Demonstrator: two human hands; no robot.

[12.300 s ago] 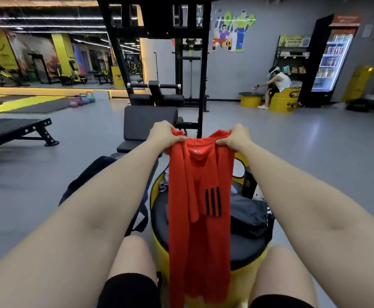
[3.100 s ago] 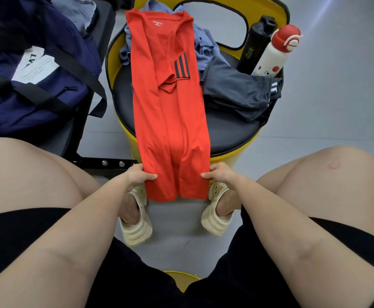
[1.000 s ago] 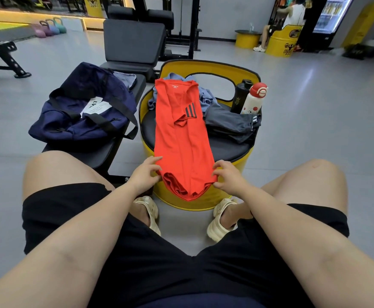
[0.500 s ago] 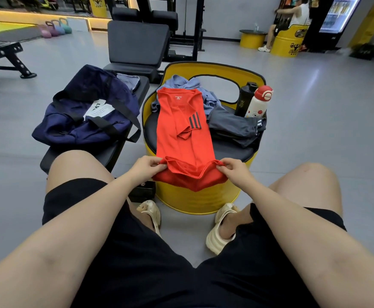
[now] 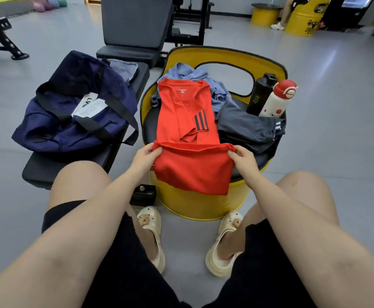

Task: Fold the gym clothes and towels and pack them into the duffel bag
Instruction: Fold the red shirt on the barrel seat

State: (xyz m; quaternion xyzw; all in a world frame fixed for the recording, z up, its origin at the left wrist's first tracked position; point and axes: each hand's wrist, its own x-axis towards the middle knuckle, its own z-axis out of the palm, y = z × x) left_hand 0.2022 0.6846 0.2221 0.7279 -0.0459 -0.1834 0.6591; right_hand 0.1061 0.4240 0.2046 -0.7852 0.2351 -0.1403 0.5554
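Observation:
A red shirt [image 5: 182,121] with black sleeve stripes lies lengthwise on the black seat of a yellow drum stool [image 5: 199,203]. Its lower end is lifted and doubled back toward the collar. My left hand [image 5: 145,157] pinches the hem's left corner, and my right hand [image 5: 242,160] pinches the right corner. To the shirt's right lie dark grey shorts [image 5: 248,127]. Behind it is a crumpled blue-grey cloth [image 5: 217,94]. The navy duffel bag [image 5: 75,107] rests on a black bench [image 5: 70,165] to the left, with a grey cloth [image 5: 123,68] showing at its far end.
A black bottle [image 5: 260,92] and a white bottle with a red cap [image 5: 277,100] stand at the stool's right rear. A small black box [image 5: 142,194] sits on the floor by my left foot. A weight bench [image 5: 137,25] stands behind. Another person sits far back right.
Both hands have lifted the shirt's hem from the stool's front edge and carried it up toward the collar, so the lower part now folds over. The camera has tilted downward.

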